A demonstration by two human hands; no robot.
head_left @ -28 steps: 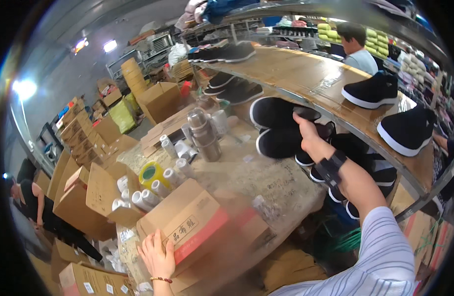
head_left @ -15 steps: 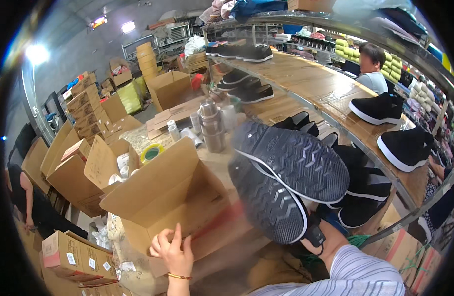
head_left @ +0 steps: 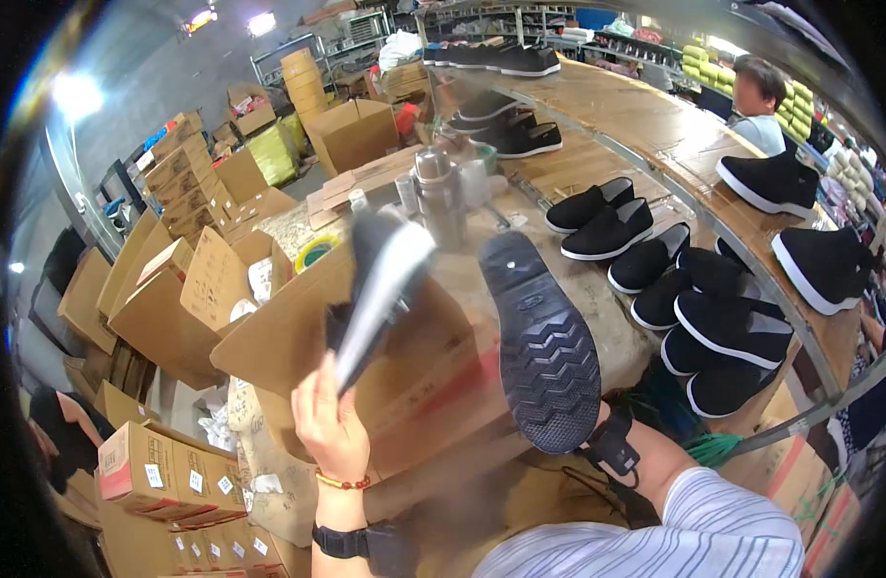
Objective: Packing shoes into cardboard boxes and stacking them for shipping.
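My left hand (head_left: 329, 422) is closed round the heel end of a black slip-on shoe (head_left: 383, 284) with a white edge, blurred by motion. That shoe is held upright above an open cardboard box (head_left: 414, 416). A matching shoe (head_left: 547, 352) shows its black zigzag-tread sole, to the right of the box. My right hand (head_left: 600, 420) holds this one from behind, its fingers hidden by the sole. Further right, several black shoes (head_left: 607, 231) stand on the table in pairs, some piled on each other.
A wooden shelf (head_left: 645, 101) on a metal frame runs along the right with more shoes on it. Behind the box stand a steel flask (head_left: 438, 197) and a yellow tape roll (head_left: 315, 252). Cartons (head_left: 169, 472) are stacked at left. A person (head_left: 759, 101) is beyond the shelf.
My left hand has left the box edge and taken one of the two shoes that my right hand held together. The right hand keeps the other, its sole now upright. The view has shifted slightly.
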